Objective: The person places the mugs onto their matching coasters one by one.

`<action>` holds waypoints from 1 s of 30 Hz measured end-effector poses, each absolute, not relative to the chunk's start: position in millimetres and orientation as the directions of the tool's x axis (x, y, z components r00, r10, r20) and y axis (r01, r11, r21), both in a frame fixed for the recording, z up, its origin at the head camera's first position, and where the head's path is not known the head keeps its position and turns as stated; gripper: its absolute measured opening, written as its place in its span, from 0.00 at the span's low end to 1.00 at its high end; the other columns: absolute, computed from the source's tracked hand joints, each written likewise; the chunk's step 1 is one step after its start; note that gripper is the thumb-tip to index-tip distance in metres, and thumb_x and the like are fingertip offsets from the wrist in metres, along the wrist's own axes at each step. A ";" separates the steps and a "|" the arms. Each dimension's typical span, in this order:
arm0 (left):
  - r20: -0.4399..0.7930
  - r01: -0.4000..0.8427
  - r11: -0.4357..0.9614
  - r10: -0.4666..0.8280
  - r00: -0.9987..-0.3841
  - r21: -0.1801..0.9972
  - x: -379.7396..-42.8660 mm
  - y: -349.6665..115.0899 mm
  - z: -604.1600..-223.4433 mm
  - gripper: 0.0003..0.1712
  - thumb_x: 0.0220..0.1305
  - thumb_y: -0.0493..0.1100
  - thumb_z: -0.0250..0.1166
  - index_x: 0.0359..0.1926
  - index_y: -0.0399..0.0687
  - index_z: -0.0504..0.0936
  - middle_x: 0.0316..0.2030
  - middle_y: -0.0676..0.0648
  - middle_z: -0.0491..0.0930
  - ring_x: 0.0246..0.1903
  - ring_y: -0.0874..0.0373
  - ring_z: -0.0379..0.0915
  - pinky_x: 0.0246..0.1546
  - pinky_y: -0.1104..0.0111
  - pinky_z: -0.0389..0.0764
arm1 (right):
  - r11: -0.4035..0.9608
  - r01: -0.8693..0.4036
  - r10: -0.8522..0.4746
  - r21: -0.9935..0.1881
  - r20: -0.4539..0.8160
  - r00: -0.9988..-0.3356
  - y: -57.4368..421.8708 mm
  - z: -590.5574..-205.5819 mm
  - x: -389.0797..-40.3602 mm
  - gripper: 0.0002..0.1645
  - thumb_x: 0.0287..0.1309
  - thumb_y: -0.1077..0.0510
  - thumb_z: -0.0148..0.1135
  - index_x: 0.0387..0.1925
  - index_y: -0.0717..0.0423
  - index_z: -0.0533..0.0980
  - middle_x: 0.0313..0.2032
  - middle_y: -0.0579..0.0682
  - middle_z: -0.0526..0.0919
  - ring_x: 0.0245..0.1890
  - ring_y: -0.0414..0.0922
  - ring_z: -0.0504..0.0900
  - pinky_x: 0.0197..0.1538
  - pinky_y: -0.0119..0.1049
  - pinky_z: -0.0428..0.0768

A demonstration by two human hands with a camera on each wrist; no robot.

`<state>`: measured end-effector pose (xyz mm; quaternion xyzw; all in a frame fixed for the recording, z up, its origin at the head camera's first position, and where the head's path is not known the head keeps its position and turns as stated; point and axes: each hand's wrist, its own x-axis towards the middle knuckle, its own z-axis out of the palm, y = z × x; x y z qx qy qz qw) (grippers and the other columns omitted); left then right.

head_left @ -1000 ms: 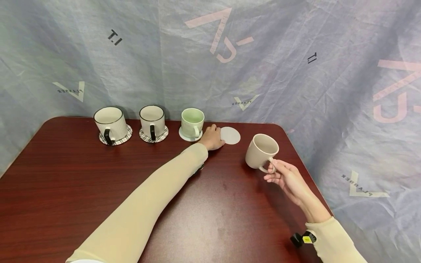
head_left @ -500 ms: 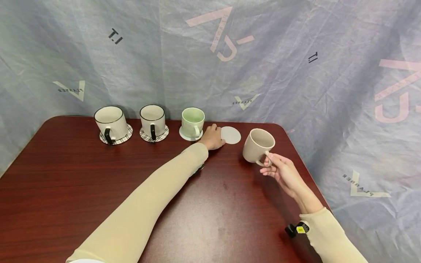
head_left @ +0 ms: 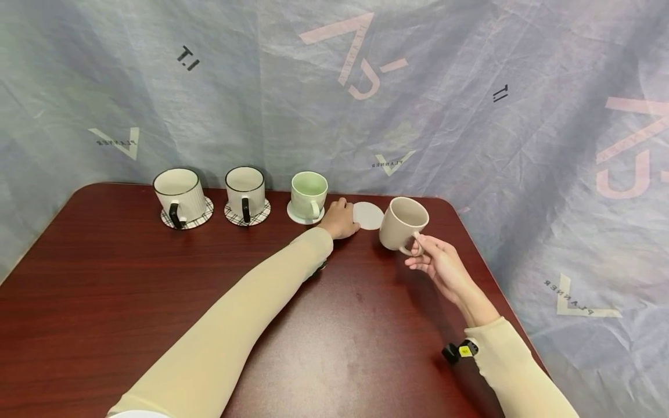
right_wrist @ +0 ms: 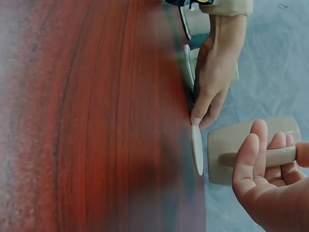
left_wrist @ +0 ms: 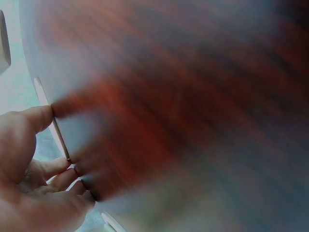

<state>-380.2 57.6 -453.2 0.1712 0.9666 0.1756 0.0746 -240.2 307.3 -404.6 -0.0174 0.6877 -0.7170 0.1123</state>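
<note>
In the head view my right hand [head_left: 441,264] grips the handle of a beige mug [head_left: 399,226], held above the table near the far right. The mug's base is close over the right side of a round white coaster [head_left: 367,215]. My left hand [head_left: 338,220] is at the coaster's left edge, thumb and fingertips on its rim. In the left wrist view the coaster [left_wrist: 59,137] lies between thumb and index finger. The right wrist view shows the mug [right_wrist: 224,145] beside the coaster [right_wrist: 197,150], with a small gap between them.
A green cup [head_left: 308,194] stands on a pale coaster [head_left: 292,215] left of my left hand. Further left, two white mugs with black handles, one [head_left: 244,188] smaller and one [head_left: 180,194] larger, stand on checked coasters. A grey printed curtain [head_left: 292,104] hangs behind the table.
My right hand has carried the beige mug leftward and away from me, closer to the white coaster. The left hand and its coaster have stayed in place.
</note>
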 end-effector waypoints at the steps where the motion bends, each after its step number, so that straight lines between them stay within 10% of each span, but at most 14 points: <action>1: -0.088 0.302 0.880 0.356 -0.930 0.365 -381.6 57.9 -454.6 0.38 0.80 0.54 0.60 0.77 0.34 0.63 0.73 0.36 0.62 0.76 0.40 0.56 0.77 0.56 0.63 | -0.030 0.136 -0.182 -0.990 -0.128 -0.975 306.3 -404.9 -241.5 0.14 0.83 0.52 0.53 0.44 0.57 0.78 0.36 0.48 0.79 0.34 0.42 0.89 0.45 0.35 0.87; 30: -0.061 0.322 0.877 0.365 -0.929 0.357 -381.2 56.6 -455.5 0.38 0.78 0.55 0.61 0.76 0.34 0.65 0.71 0.37 0.64 0.74 0.40 0.59 0.75 0.56 0.65 | -0.019 0.083 -0.134 -0.996 -0.080 -0.988 272.4 -414.4 -291.5 0.23 0.83 0.51 0.52 0.51 0.73 0.70 0.38 0.51 0.78 0.33 0.43 0.88 0.43 0.34 0.87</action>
